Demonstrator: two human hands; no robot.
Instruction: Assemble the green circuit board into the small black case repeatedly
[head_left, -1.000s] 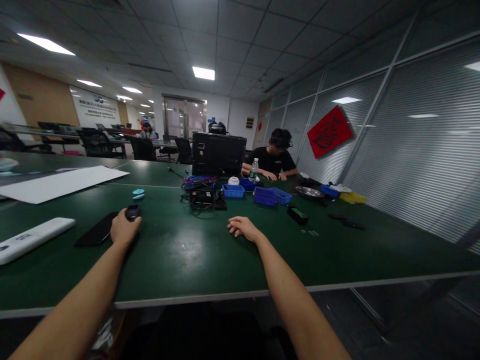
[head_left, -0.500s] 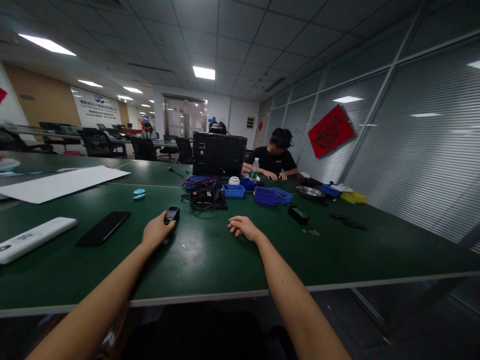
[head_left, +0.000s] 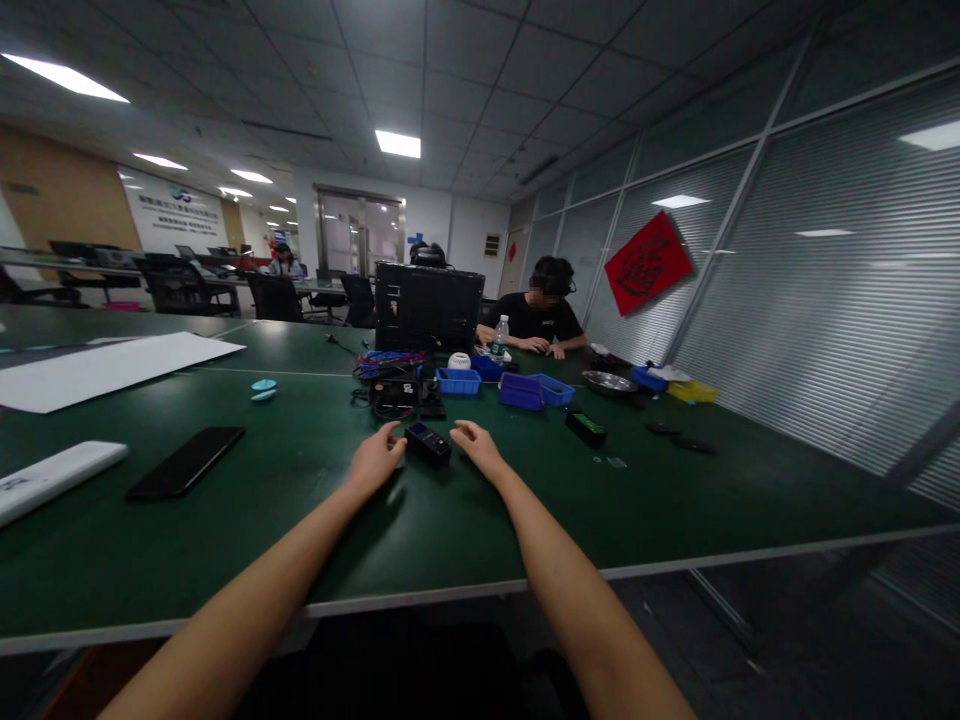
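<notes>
A small black handheld device (head_left: 427, 446) with a little screen and buttons lies on the green table (head_left: 360, 555), between my two hands. Just left of it is my left hand (head_left: 377, 460), thumb and fingers apart and holding nothing. My right hand (head_left: 481, 449) rests on the other side, close to the device's right edge, its fingers loosely stretched and free of any object. Behind the device sit a black adapter-like box (head_left: 395, 397) with cables and a blue basket (head_left: 457, 381).
On the left lie a black phone (head_left: 187, 462), a long white case (head_left: 64, 480), and a light-blue object (head_left: 263, 390). A black-and-green box (head_left: 586, 428) stands right. Farther back are a monitor (head_left: 429, 308), a bottle (head_left: 500, 335), a metal pan (head_left: 609, 382), and a seated person (head_left: 536, 315).
The device has moved right and now lies on the table, out of my left hand. My left hand has shifted right and opened. My right hand stays near the same spot.
</notes>
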